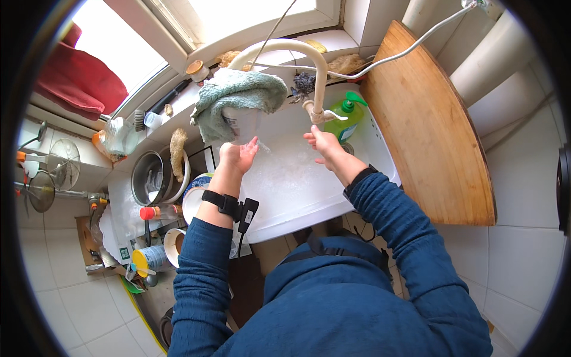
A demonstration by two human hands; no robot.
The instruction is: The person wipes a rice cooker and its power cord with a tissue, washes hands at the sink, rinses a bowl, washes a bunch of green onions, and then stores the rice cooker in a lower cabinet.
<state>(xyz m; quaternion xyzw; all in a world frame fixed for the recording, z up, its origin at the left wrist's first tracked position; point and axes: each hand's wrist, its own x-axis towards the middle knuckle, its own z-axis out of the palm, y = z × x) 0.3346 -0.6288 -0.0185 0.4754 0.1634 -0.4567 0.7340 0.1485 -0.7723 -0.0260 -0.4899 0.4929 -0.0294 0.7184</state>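
My left hand (pixel 240 156) is over the left part of the white sink (pixel 294 192), palm turned up and fingers apart, with nothing in it. Just beyond its fingertips stands a whitish plastic container (pixel 244 126) with a label, and a grey-green towel (pixel 241 91) is draped over it. Some clear water or splash shows beside these fingers. Below the cream tap (pixel 317 114) with its white lever, my right hand (pixel 326 146) has its fingers spread and holds nothing. Whether its index fingertip touches the tap cannot be told. A green pump bottle (pixel 345 117) stands behind that hand.
A wooden board (pixel 428 134) leans at the right. To the left are a metal pot (pixel 149 178), a red-capped jar (pixel 154 212) and a yellow-lidded tin (pixel 149 261). A glass jar (pixel 120 136) and brush (pixel 139 120) line the sill. A white cable (pixel 401 52) hangs across.
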